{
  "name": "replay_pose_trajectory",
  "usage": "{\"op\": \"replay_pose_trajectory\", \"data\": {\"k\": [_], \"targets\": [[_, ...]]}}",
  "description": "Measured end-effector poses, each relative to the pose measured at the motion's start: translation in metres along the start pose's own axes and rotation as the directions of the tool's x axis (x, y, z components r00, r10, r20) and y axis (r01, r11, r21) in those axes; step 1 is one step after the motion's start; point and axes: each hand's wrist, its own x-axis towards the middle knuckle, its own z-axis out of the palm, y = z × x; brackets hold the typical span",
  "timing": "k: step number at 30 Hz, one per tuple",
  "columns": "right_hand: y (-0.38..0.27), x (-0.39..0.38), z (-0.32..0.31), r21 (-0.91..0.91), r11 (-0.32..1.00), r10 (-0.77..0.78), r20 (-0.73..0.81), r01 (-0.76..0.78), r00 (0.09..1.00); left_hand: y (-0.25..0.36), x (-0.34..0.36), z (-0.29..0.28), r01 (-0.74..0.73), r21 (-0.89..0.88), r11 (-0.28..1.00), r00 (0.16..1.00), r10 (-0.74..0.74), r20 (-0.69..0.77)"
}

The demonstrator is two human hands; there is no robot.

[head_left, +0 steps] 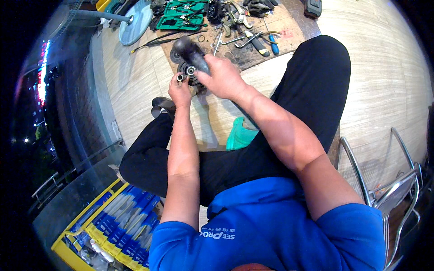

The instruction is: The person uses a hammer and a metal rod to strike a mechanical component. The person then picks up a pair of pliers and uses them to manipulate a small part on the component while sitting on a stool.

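Observation:
My right hand is closed on a dark, rounded metal tool body, which leans over dark ringed round parts on the worn board. A pale ring shows at its lower side, just left of my thumb. My left hand is just left and below, its fingertips pinched on a small hollow metal fitting beside that ring. Where exactly the fitting touches the dark parts, I cannot tell.
Green tool cases, scattered wrenches and a blue-handled tool lie behind. A round pale base stands back left. A yellow rack is low left, a chrome chair frame right. My black-trousered legs surround the work.

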Motion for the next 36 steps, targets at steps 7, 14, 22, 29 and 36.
{"op": "replay_pose_trajectory", "data": {"k": [7,14,22,29,36], "targets": [[-0.006,-0.019,0.034,-0.026,0.988,-0.141,0.229,0.151,0.963,-0.041,-0.002,0.005,0.278,-0.406,0.871,0.960,-0.267,0.085],[0.001,-0.021,0.049,-0.144,0.989,0.027,0.298,0.017,0.954,-0.059,-0.012,0.016,0.479,-0.700,0.530,0.876,-0.338,0.344],[-0.014,-0.018,0.047,-0.016,0.999,-0.027,0.281,0.033,0.959,-0.073,-0.007,0.021,0.349,-0.794,0.498,0.936,-0.234,0.265],[-0.017,-0.026,0.055,0.000,0.999,-0.052,0.272,0.054,0.961,-0.062,-0.012,0.001,0.424,-0.826,0.372,0.884,-0.368,0.288],[0.001,-0.025,0.056,-0.084,0.996,0.018,0.290,0.007,0.957,-0.034,0.000,0.014,0.077,-0.239,0.968,0.992,-0.050,0.119]]}}
